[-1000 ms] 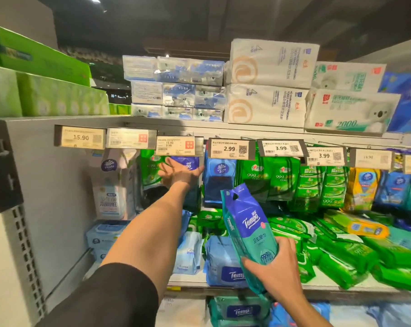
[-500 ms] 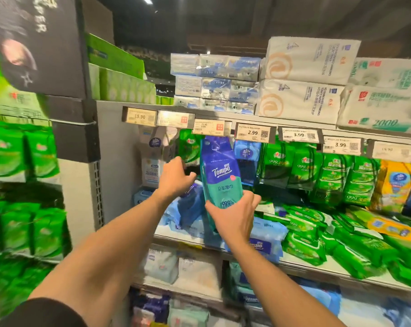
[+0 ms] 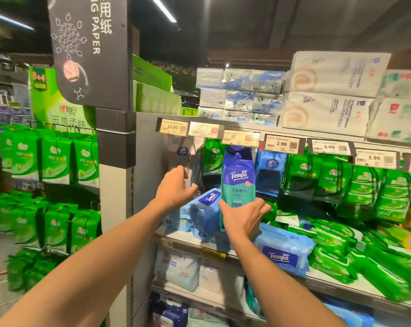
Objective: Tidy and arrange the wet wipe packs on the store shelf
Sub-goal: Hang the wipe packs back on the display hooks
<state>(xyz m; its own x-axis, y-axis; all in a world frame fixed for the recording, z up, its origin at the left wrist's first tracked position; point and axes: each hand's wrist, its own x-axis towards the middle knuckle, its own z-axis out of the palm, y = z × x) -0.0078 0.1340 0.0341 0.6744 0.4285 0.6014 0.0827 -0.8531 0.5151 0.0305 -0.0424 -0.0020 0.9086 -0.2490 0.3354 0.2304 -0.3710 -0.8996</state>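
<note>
Right hand (image 3: 243, 214) gripping the bottom of the tall blue-and-teal Tempo pack (image 3: 238, 180), fingers curled round its lower edge, pack upright with its top just under the price tag rail (image 3: 241, 138). Left hand (image 3: 175, 187) just left of that pack, fingers loosely spread, holding nothing, reaching into the gap toward the hanging white pack (image 3: 188, 159).

Probably hanging or standing the pack in its row: best kept vertical, lifted by the base, steadied at the top with the free hand, label facing out.

Below and left of the pack, a pale blue Tempo bundle (image 3: 205, 208) leaning askew; below and right, another flat blue pack (image 3: 283, 251). Right of it, hanging and heaped green packs (image 3: 355, 185), crowding the shelf and likely to snag.
</note>
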